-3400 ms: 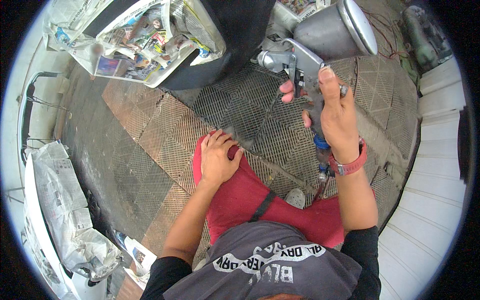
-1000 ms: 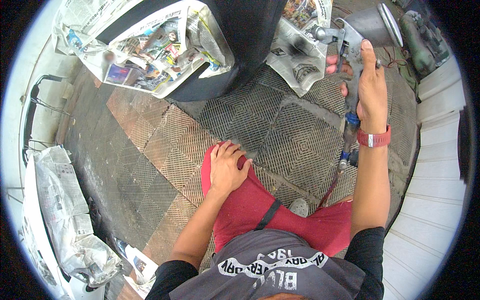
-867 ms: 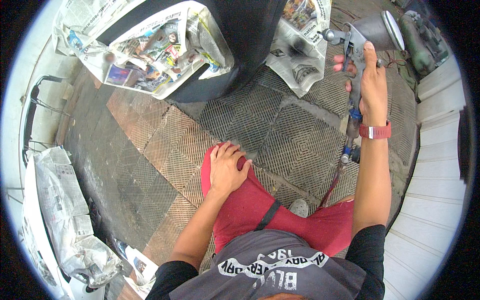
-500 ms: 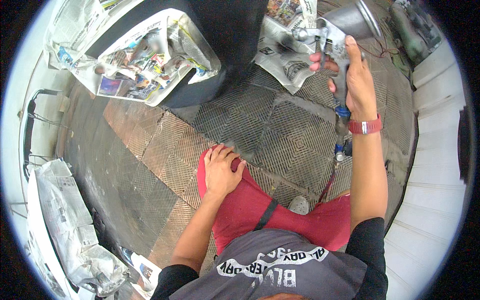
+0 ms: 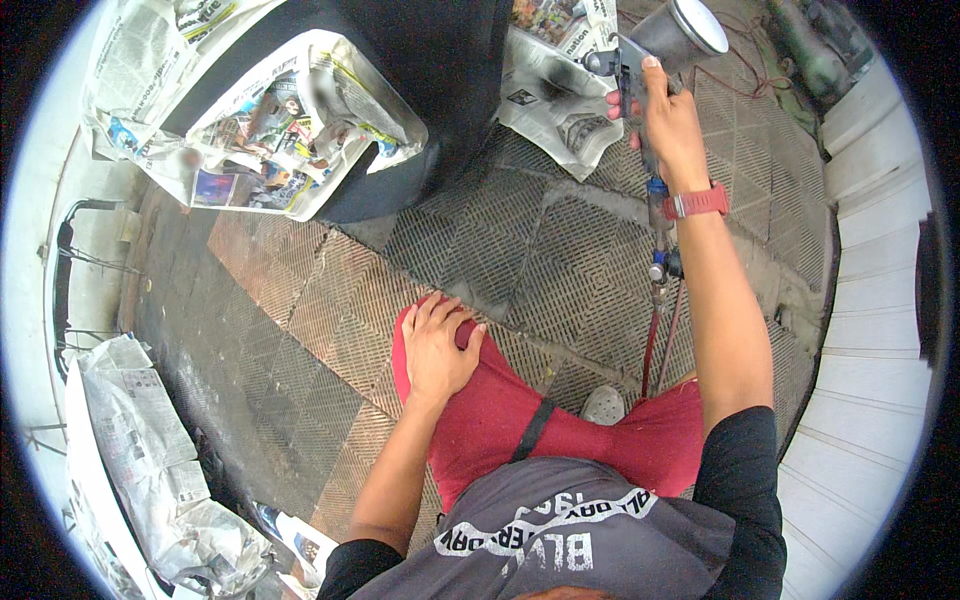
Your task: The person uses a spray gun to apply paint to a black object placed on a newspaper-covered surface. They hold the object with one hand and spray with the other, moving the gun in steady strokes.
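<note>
My right hand (image 5: 674, 130), stretched out at the upper right, is wrapped round the handle of a paint spray gun (image 5: 631, 75). A grey metal cup (image 5: 672, 38) sits on the gun, and its nozzle points left toward a dark, curved panel (image 5: 455, 95). From the handle's lower end, below a blue fitting, a reddish air hose (image 5: 651, 345) runs down past my leg. My left hand (image 5: 440, 350) lies on my red-clad knee with its fingers spread, holding nothing. Newspaper (image 5: 268, 135) covers the panel's opening.
Another newspaper sheet (image 5: 565, 110) with dark overspray hangs beside the panel. Ribbed mats (image 5: 560, 260) cover the floor. A white corrugated wall (image 5: 850, 370) stands at the right. Newspaper-covered parts (image 5: 140, 430) lie at the lower left.
My right hand has moved up and left with the spray gun, its nozzle now nearer the dark panel. My left hand stays on the knee.
</note>
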Demonstrator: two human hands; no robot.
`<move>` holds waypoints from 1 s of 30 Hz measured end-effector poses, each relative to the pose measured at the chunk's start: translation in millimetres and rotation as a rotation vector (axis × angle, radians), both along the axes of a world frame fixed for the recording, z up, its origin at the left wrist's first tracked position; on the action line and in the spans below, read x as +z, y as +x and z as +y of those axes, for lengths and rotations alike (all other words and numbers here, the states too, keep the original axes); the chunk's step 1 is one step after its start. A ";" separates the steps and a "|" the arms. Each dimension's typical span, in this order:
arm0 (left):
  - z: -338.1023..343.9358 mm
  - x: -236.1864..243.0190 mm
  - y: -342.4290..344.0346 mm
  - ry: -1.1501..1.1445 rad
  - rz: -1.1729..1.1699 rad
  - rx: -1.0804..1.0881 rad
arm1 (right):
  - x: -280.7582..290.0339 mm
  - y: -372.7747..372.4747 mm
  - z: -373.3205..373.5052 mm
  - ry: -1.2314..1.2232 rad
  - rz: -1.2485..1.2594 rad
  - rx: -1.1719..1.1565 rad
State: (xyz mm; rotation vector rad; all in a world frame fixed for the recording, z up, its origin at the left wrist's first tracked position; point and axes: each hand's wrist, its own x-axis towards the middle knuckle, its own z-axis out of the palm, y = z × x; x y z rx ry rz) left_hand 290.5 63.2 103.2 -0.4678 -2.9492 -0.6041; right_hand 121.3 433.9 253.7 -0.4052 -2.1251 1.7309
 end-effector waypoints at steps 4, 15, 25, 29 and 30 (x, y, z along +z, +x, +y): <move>-0.8 2.7 -0.1 -0.012 -0.030 0.010 | 10.9 36.3 -34.4 -0.123 0.066 0.170; 1.5 1.9 0.0 -0.019 -0.027 -0.009 | 3.8 66.1 -53.5 -0.255 0.019 0.416; -5.1 5.4 6.3 -0.005 -0.011 0.015 | -41.3 10.0 -17.6 -0.046 -0.031 0.035; -4.6 3.4 5.0 0.009 0.010 0.008 | -56.3 8.8 -10.9 0.014 -0.034 0.068; -5.5 1.9 5.3 0.012 0.017 0.009 | -51.8 15.9 -16.3 0.014 -0.058 0.081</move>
